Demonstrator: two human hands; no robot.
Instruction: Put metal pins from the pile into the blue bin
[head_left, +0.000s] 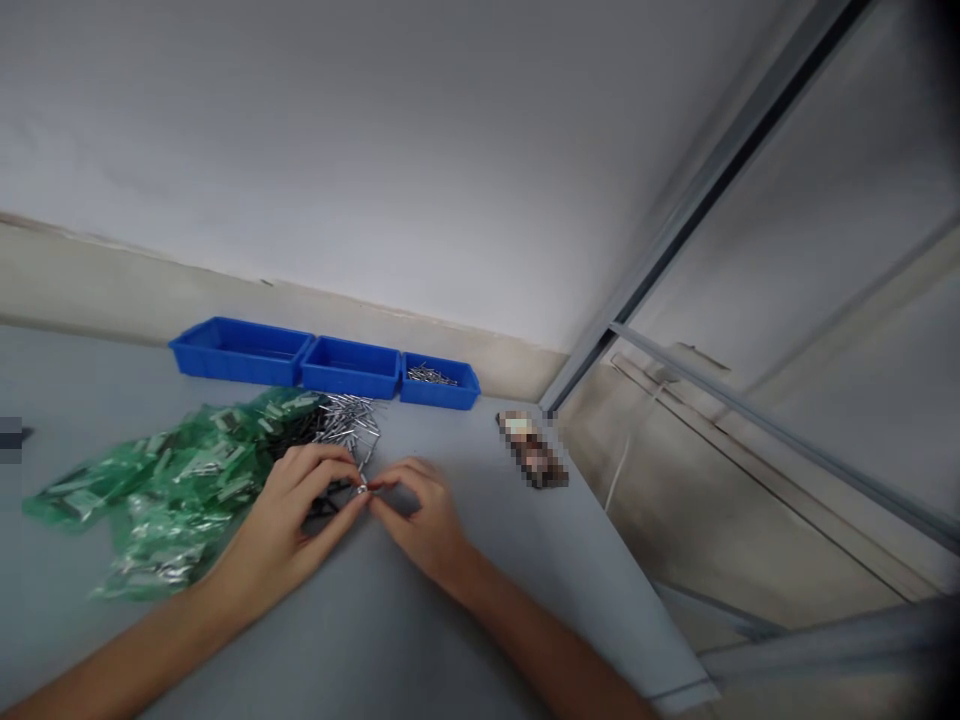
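Note:
My left hand [289,505] and my right hand [427,520] meet over the table, fingertips almost touching. Between them is a small shiny metal part [362,489], pinched by the left thumb and fingers. The right thumb and forefinger close at its other side; its exact kind is too small to tell. Just beyond the fingers lies a loose heap of thin metal pins [349,420]. Dark slender pieces [296,430] lie beside that heap, partly hidden behind my left hand. Green plastic bags [187,475] with metal parts inside spread out to the left.
Along the wall stand three blue bins: a left one [240,365], a middle one [349,380] and a right one [439,397] that contains metal pins. A pixelated object [532,450] lies near the grey table's [480,480] right edge. Metal frame bars [675,225] rise beyond.

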